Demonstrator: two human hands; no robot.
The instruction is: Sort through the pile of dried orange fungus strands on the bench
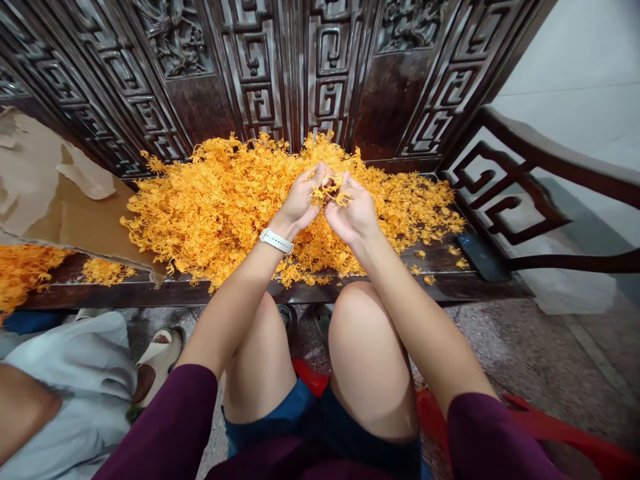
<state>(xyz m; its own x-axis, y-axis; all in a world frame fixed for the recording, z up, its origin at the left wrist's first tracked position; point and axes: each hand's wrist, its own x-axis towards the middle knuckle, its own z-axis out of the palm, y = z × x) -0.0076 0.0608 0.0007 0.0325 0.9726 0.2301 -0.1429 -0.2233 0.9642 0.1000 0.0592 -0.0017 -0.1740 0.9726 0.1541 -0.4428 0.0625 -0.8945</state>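
Head view: orange pieces (343,199) pinched in left hand (301,201) and right hand (358,212), fingers nearly closed; tearing may be caused by overpulling.

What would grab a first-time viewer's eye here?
The big heap of bright orange pieces, spread along the dark wooden bench against its carved back. Next, the left hand and right hand meeting above it, small orange pieces between their fingers.
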